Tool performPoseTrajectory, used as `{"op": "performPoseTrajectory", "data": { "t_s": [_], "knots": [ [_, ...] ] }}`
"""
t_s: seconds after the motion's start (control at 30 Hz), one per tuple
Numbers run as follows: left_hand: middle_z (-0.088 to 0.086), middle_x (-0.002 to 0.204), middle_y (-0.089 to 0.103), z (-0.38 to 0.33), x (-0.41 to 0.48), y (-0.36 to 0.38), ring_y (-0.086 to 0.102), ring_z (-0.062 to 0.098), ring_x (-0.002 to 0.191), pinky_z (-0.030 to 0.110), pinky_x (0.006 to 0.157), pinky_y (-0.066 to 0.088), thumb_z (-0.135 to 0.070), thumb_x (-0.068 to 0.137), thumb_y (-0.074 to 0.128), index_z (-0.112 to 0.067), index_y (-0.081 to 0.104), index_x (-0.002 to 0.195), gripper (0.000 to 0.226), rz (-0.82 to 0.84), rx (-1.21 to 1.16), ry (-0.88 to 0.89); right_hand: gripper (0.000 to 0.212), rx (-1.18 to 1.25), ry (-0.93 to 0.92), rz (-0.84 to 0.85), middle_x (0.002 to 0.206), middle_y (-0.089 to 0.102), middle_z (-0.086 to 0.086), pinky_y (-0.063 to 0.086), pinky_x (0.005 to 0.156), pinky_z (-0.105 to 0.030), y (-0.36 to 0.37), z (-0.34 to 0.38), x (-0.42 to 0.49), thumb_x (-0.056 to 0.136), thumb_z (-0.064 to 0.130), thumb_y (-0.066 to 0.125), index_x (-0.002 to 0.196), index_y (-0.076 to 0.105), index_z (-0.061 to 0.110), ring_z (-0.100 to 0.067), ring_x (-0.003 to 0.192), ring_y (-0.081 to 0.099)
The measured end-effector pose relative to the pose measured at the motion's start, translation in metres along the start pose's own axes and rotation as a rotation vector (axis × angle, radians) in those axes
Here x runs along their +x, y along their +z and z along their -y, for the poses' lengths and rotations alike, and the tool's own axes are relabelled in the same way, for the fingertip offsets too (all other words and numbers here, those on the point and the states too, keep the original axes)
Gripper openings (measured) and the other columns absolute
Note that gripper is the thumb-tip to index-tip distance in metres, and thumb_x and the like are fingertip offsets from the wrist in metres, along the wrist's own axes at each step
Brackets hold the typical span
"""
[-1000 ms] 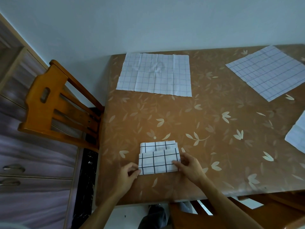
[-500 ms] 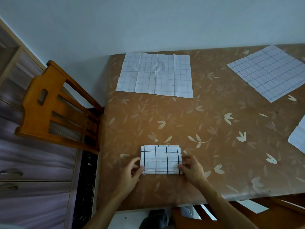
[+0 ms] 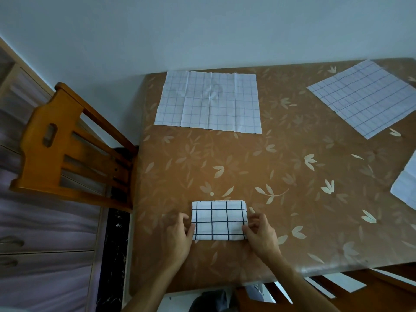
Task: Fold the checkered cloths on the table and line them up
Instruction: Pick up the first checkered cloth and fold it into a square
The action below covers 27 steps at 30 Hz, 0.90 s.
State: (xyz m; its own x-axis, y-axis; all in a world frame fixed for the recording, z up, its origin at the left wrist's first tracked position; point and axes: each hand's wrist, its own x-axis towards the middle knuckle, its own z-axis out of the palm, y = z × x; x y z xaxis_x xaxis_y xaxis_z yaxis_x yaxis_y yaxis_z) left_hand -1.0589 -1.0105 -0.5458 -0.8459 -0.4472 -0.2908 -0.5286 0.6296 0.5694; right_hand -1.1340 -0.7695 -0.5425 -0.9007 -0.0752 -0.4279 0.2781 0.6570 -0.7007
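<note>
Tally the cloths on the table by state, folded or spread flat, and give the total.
Folded: 1, the folded cloth near the front edge.
Spread flat: 2, the far-left cloth and the far-right cloth.
Cut off by the frame on the right, state unclear: 1, the edge cloth.
Total: 4

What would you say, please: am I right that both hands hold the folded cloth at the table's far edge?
Not quite. The head view shows the left hand and right hand holding the folded cloth at the table's near edge.
</note>
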Motion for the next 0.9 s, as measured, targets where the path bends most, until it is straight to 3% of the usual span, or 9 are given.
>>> {"op": "performPoseTrajectory", "data": {
  "t_s": [0.2, 0.43, 0.63, 0.8, 0.9],
  "knots": [
    [-0.002, 0.082, 0.071, -0.006, -0.002, 0.0, 0.06, 0.007, 0.065, 0.011, 0.048, 0.033, -0.036, 0.097, 0.06, -0.023, 0.052, 0.117, 0.025, 0.008, 0.069, -0.002, 0.026, 0.01, -0.012, -0.02, 0.095, 0.065, 0.008, 0.056, 0.072, -0.029, -0.002, -0.004, -0.005, 0.086, 0.017, 0.067, 0.107, 0.051, 0.019, -0.01, 0.086, 0.064],
    [-0.006, 0.084, 0.069, -0.01, -0.001, 0.001, 0.066, 0.012, 0.072, 0.03, 0.063, 0.054, -0.043, 0.098, 0.054, -0.026, 0.048, 0.117, 0.026, -0.014, 0.171, -0.011, 0.024, -0.025, -0.032, -0.018, 0.09, 0.063, 0.005, 0.057, 0.071, -0.035, 0.001, -0.002, -0.006, 0.086, 0.012, 0.066, 0.102, 0.049, 0.019, -0.013, 0.081, 0.063],
    [0.001, 0.112, 0.06, -0.014, 0.0, 0.01, 0.065, 0.016, 0.088, 0.027, 0.063, 0.052, -0.039, 0.095, 0.058, -0.021, 0.053, 0.126, 0.036, -0.119, 0.323, 0.103, 0.024, -0.036, -0.043, -0.025, 0.089, 0.063, 0.005, 0.056, 0.07, -0.033, 0.001, -0.003, -0.003, 0.086, 0.013, 0.066, 0.103, 0.05, 0.019, -0.013, 0.079, 0.063],
    [0.013, 0.142, 0.054, -0.011, 0.001, 0.031, 0.053, 0.029, 0.129, 0.042, 0.101, 0.051, -0.022, 0.089, 0.068, -0.017, 0.058, 0.133, 0.046, -0.095, 0.448, 0.689, 0.026, -0.029, -0.063, -0.027, 0.09, 0.063, 0.01, 0.051, 0.064, -0.02, 0.001, -0.004, -0.004, 0.088, 0.015, 0.067, 0.107, 0.05, 0.021, -0.008, 0.079, 0.062],
    [0.013, 0.159, 0.033, -0.009, 0.003, 0.043, 0.033, 0.032, 0.147, 0.048, 0.118, 0.032, -0.034, 0.098, 0.05, -0.02, 0.039, 0.149, 0.055, 0.019, 0.541, 0.672, 0.026, -0.013, -0.066, -0.018, 0.091, 0.062, 0.012, 0.049, 0.061, -0.017, 0.0, -0.003, -0.004, 0.089, 0.016, 0.065, 0.109, 0.05, 0.023, -0.009, 0.08, 0.063]
  ]
}}
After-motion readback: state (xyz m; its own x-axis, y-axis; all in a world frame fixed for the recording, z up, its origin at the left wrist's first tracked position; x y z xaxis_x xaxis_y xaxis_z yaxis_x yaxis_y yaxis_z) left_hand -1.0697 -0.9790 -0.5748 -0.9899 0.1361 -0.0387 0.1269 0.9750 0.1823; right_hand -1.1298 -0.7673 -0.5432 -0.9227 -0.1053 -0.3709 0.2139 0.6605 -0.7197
